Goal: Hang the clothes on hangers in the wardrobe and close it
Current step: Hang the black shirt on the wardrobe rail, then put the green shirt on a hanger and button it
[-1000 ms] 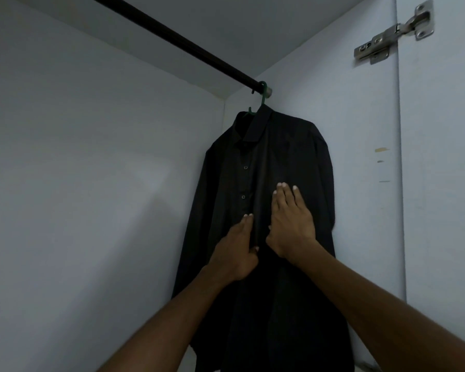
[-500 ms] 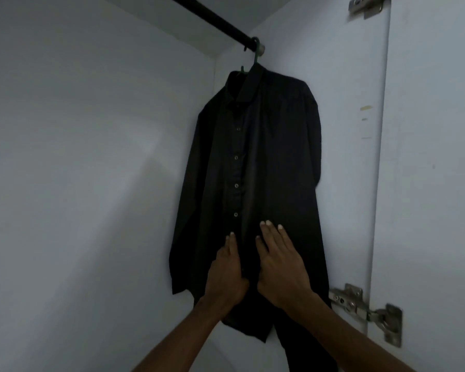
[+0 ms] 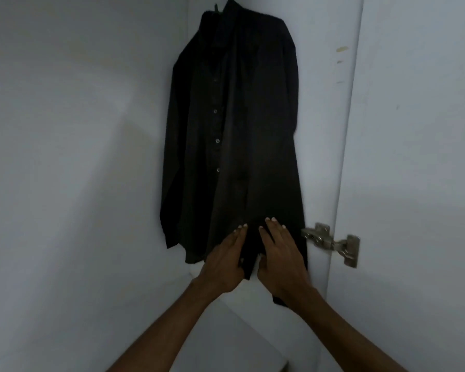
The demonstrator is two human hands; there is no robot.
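The black shirt (image 3: 234, 135) hangs in the wardrobe corner beside the door hinge (image 3: 333, 244), soft and limp, best handled at its hem, where the left hand (image 3: 224, 264) and right hand (image 3: 278, 260) rest with straight fingers flat, gripping nothing.
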